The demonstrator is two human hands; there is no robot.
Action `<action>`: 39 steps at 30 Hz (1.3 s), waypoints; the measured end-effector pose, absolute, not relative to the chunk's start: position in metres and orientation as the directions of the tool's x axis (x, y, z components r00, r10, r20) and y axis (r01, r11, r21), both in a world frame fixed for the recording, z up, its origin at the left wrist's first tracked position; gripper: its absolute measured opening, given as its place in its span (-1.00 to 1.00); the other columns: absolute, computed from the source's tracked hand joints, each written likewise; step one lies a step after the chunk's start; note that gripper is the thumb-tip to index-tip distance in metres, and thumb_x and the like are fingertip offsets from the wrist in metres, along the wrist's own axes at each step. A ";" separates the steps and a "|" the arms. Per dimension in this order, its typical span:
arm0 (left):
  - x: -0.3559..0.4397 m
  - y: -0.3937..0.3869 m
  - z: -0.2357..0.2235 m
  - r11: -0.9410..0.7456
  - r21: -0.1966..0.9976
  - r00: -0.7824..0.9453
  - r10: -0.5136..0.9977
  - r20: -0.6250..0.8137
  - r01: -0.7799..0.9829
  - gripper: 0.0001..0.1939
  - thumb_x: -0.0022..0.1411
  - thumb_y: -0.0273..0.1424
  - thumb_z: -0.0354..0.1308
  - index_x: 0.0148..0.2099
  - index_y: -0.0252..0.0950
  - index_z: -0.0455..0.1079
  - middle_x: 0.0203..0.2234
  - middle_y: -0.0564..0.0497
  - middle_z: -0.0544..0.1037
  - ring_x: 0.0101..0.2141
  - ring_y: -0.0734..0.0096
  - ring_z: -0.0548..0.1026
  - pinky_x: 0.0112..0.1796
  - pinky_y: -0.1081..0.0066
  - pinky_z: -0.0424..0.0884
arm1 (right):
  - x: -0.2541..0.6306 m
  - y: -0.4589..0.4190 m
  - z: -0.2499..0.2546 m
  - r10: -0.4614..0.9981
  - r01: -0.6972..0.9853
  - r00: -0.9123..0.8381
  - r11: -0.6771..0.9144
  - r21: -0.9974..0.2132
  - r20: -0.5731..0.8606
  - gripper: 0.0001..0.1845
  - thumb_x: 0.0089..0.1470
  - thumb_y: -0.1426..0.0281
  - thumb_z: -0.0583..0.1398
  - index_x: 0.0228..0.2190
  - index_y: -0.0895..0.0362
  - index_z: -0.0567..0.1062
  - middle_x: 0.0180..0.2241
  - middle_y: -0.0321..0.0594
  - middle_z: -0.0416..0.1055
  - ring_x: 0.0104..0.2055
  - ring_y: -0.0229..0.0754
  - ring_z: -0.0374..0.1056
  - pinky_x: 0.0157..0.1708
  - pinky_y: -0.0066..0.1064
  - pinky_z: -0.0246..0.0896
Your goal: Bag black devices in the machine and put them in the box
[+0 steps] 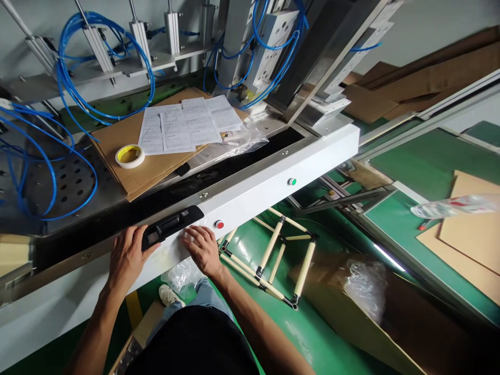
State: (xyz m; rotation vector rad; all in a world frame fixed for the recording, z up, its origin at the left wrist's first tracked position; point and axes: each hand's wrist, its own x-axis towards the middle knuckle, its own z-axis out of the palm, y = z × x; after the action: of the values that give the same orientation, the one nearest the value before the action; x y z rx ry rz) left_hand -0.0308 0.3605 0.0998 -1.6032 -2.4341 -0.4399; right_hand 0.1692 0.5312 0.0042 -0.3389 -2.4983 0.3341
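Observation:
My left hand (127,256) rests on the white front rail (253,192) of a machine, its fingers curled at the left end of a black oblong part (172,225). That part lies on the rail's top edge. My right hand (201,249) lies flat on the rail just right of it, fingers spread over a thin clear film or label. A red button (219,224) sits right beside my right fingertips. Neither hand lifts anything.
A green button (291,181) sits farther along the rail. Behind it lie cardboard sheets (117,143) with printed papers (183,127) and a tape roll (130,155). Blue air hoses (70,78) loop above. A pipe rack (273,255) and plastic bags (361,286) lie on the green floor.

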 end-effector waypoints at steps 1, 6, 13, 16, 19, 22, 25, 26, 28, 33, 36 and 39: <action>-0.031 0.360 0.099 0.371 0.141 -0.397 0.860 0.320 0.918 -0.46 0.49 0.01 0.06 0.22 -0.31 0.38 -0.06 -0.27 0.56 -0.08 -0.05 0.57 -0.14 0.14 0.43 | 0.169 0.531 0.003 0.313 0.164 -0.794 0.936 -0.312 0.521 -0.62 0.42 0.40 0.16 0.17 -0.05 0.56 0.17 -0.12 0.57 0.31 -0.06 0.35 0.34 -0.08 0.18; -0.029 0.362 0.098 0.374 0.152 -0.404 0.858 0.318 0.915 -0.44 0.49 0.03 0.04 0.22 -0.32 0.39 -0.07 -0.27 0.57 -0.09 -0.05 0.57 -0.13 0.12 0.44 | 0.169 0.532 0.007 0.308 0.155 -0.779 0.939 -0.308 0.547 -0.64 0.41 0.40 0.16 0.14 -0.06 0.58 0.14 -0.12 0.59 0.30 -0.04 0.37 0.33 -0.06 0.20; -0.029 0.337 0.104 0.419 0.310 -0.521 0.676 0.521 0.854 -0.32 0.45 0.04 0.11 0.40 -0.29 0.23 0.10 -0.32 0.53 0.09 -0.13 0.53 0.07 0.01 0.44 | 0.173 0.532 0.030 0.304 0.164 -0.752 0.946 -0.281 0.585 -0.72 0.42 0.43 0.17 0.03 -0.02 0.61 0.03 -0.18 0.65 0.23 -0.08 0.43 0.34 -0.11 0.15; -0.024 0.308 0.109 0.369 0.322 -0.489 0.639 0.593 0.872 -0.38 0.39 -0.01 0.23 0.32 -0.25 0.31 0.03 -0.27 0.56 0.04 -0.09 0.55 0.05 0.04 0.47 | 0.170 0.535 0.041 0.288 0.136 -0.749 0.948 -0.287 0.597 -0.71 0.38 0.48 0.22 0.03 -0.04 0.60 -0.05 -0.22 0.67 0.17 -0.10 0.45 0.35 -0.12 0.12; -0.016 0.293 0.111 0.296 0.264 -0.394 0.750 0.531 0.918 -0.60 0.32 -0.16 0.37 0.11 -0.19 0.47 -0.01 -0.20 0.61 -0.01 0.00 0.59 0.01 0.10 0.47 | 0.164 0.541 0.053 0.245 0.090 -0.773 0.955 -0.281 0.585 -0.67 0.39 0.50 0.19 0.07 -0.05 0.59 -0.11 -0.24 0.67 0.05 -0.12 0.48 0.35 -0.10 0.10; -0.014 0.295 0.109 0.286 0.287 -0.401 0.738 0.543 0.914 -0.95 0.39 -0.42 0.29 -0.11 -0.17 0.51 -0.15 -0.08 0.65 -0.11 0.16 0.61 -0.03 0.18 0.46 | 0.158 0.549 0.062 0.224 0.071 -0.798 0.957 -0.282 0.560 -0.62 0.42 0.49 0.16 0.15 -0.06 0.55 -0.15 -0.25 0.65 -0.03 -0.12 0.49 0.33 -0.10 0.10; -0.017 0.303 0.104 0.284 0.329 -0.428 0.713 0.555 0.900 -0.93 0.44 -0.46 0.22 -0.16 -0.20 0.48 -0.24 -0.04 0.65 -0.18 0.24 0.60 -0.07 0.22 0.45 | 0.153 0.555 0.066 0.221 0.063 -0.781 0.958 -0.279 0.584 -0.59 0.40 0.50 0.19 0.19 -0.05 0.53 -0.19 -0.25 0.63 -0.09 -0.14 0.47 0.27 -0.14 0.15; -0.019 0.305 0.103 0.284 0.326 -0.426 0.710 0.560 0.902 -0.94 0.45 -0.46 0.21 -0.16 -0.21 0.47 -0.25 -0.04 0.65 -0.20 0.24 0.59 -0.08 0.23 0.44 | 0.152 0.557 0.067 0.219 0.063 -0.774 0.960 -0.272 0.594 -0.60 0.39 0.50 0.20 0.18 -0.04 0.53 -0.20 -0.25 0.62 -0.11 -0.14 0.46 0.24 -0.15 0.17; -0.021 0.307 0.099 0.292 0.304 -0.419 0.701 0.577 0.907 -0.93 0.46 -0.44 0.20 -0.17 -0.23 0.47 -0.29 -0.03 0.64 -0.24 0.26 0.57 -0.11 0.25 0.43 | 0.149 0.558 0.067 0.213 0.070 -0.765 0.965 -0.252 0.608 -0.63 0.38 0.49 0.22 0.15 -0.03 0.55 -0.22 -0.25 0.61 -0.14 -0.13 0.44 0.17 -0.18 0.20; -0.025 0.313 0.093 0.370 0.292 -0.470 0.648 0.600 0.882 -0.82 0.49 -0.38 0.19 -0.25 -0.23 0.43 -0.42 0.00 0.58 -0.36 0.29 0.50 -0.22 0.29 0.37 | 0.140 0.561 0.077 0.185 0.072 -0.771 0.976 -0.205 0.609 -0.65 0.39 0.49 0.20 0.13 -0.01 0.55 -0.25 -0.23 0.58 -0.12 -0.09 0.40 0.14 -0.17 0.18; -0.025 0.318 0.089 0.387 0.311 -0.495 0.622 0.606 0.868 -0.81 0.51 -0.37 0.18 -0.24 -0.24 0.44 -0.43 0.02 0.58 -0.39 0.33 0.50 -0.25 0.31 0.37 | 0.132 0.565 0.088 0.158 0.052 -0.817 0.978 -0.202 0.554 -0.64 0.41 0.50 0.15 0.13 -0.02 0.53 -0.25 -0.23 0.56 -0.07 -0.07 0.39 0.21 -0.11 0.11; -0.026 0.322 0.084 0.418 0.327 -0.525 0.566 0.636 0.848 -0.82 0.50 -0.31 0.19 -0.20 -0.25 0.47 -0.45 0.04 0.59 -0.43 0.38 0.50 -0.25 0.34 0.39 | 0.125 0.570 0.096 0.127 0.015 -0.862 0.974 -0.225 0.491 -0.66 0.42 0.50 0.09 0.07 0.04 0.56 -0.25 -0.19 0.53 -0.12 -0.06 0.35 0.14 -0.14 0.14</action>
State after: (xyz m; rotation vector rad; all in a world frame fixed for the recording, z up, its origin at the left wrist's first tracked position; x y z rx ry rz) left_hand -0.0256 0.3220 0.0842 -1.2030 -2.2474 -0.8831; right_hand 0.1247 0.5696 0.0965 -0.0998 -2.5968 0.2907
